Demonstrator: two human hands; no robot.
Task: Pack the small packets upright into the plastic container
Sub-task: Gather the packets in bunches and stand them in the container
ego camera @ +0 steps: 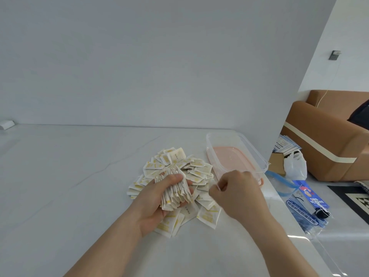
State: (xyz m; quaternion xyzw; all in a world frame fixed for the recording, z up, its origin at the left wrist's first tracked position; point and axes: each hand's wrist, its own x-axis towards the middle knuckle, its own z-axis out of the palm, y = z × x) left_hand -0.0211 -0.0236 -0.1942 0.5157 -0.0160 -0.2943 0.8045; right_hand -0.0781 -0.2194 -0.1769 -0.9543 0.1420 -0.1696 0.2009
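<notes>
The left hand [157, 198] holds a fanned stack of packets [175, 193] in a closed grip, above the loose pile [179, 168]. The right hand [237, 193], fingers curled, pinches something small and hard to make out. The clear container [257, 156] sits just right on the white surface [69, 176]; beyond its edge lie a sofa [327, 136] and bags.

White packets [175, 170] printed with yellow markings, a clear container [257, 154] with a pink base, a white marbled bench [79, 176].
</notes>
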